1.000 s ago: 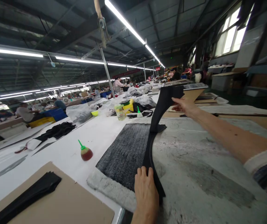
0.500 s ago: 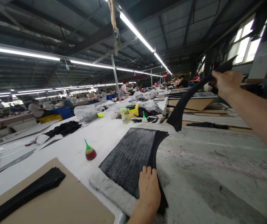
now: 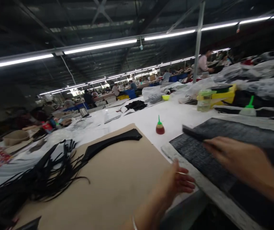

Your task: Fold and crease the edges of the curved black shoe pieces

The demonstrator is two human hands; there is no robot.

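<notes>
My right hand (image 3: 240,156) is closed on one end of a curved black piece (image 3: 193,132), which looks like leather or cloth. It is held over a dark grey, ribbed-looking sheet (image 3: 187,152) on the pale stained board (image 3: 213,199). My left hand (image 3: 175,180) hangs by the near edge of the tan board (image 3: 127,172), fingers apart and nothing in them. A similar curved black piece (image 3: 113,140) lies on the tan board, its left end beside a tangle of black strips (image 3: 48,175). Motion blurs both hands somewhat.
A squeeze bottle (image 3: 160,128) with a green nozzle and reddish liquid stands on the white table. Farther right are a jar (image 3: 204,101), a yellow bin (image 3: 224,99) and another green-tipped bottle (image 3: 249,108). A black pile (image 3: 136,105) lies farther back. People work in the distance.
The view has swung left. My right hand has brought the black piece down from the upper right to over the grey sheet. My left hand has lifted off that sheet and moved left.
</notes>
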